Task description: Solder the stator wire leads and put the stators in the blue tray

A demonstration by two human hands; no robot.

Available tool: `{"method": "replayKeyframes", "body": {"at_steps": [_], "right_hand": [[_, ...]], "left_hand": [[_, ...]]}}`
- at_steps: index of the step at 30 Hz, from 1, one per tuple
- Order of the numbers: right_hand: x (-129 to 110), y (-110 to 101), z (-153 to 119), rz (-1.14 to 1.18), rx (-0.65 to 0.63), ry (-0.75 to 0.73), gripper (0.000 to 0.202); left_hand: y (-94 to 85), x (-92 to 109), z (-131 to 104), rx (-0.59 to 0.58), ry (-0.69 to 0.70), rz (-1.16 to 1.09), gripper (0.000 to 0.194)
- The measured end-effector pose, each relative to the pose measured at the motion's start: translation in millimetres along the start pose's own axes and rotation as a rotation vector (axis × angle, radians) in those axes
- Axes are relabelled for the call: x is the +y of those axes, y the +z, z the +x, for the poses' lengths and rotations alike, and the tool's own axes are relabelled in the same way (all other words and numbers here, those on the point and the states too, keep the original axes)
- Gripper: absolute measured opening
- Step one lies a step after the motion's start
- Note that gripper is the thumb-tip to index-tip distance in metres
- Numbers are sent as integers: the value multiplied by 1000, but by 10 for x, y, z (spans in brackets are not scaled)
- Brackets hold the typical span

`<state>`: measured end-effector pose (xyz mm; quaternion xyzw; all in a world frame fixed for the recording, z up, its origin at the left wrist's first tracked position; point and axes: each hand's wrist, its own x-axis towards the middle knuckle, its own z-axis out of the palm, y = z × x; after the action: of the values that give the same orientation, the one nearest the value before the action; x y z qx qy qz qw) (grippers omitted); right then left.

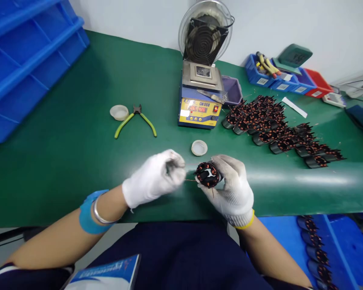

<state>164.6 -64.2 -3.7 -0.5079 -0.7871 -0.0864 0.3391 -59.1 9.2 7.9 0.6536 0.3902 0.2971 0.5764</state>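
My right hand [234, 187], in a white glove with a yellow cuff, holds a round black motor stator [206, 175] with copper windings, its open end facing me. A thin copper wire [190, 180] runs from the stator's left side to my left hand [161, 173], also white-gloved, whose thumb and fingers are pinched on the wire's end. The fingertips are slightly blurred. Just beyond the hands sits a small white dish [199, 148]. Green-handled cutters [136, 117] lie spread on the green table beside another white dish [119, 112].
A solder pot unit [199, 108] stands at the centre back, with a fan [202, 42] behind it. Many stators [272, 125] are grouped at right. Blue and red bins [317, 82] line the wall. Stacked blue crates [27, 60] stand at far left; more stators [317, 251] sit lower right.
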Motion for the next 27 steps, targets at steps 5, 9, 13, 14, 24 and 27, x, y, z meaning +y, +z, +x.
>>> {"method": "replayKeyframes", "body": {"at_steps": [5,9,13,14,24,27], "right_hand": [[-51,52,0,4,7,0,56],[34,29,-11,-25,35,48,55],[237,45,44,-82,-7,168,48],[292,56,75,-100,-52,234,48],[422,58,529,-393,-674,531,59],[400,60,578,-416,-715,532,61]], "left_hand": [[209,-11,-33,-137,-83,-110,33],[43,-1,-25,190,-55,-310,26],[36,-139,108,353,-79,-352,33],[68,-186,146,338,-96,-332,36],[145,-402,285,239,-154,-291,47],[127,-411,270,208,-142,-275,46]]}}
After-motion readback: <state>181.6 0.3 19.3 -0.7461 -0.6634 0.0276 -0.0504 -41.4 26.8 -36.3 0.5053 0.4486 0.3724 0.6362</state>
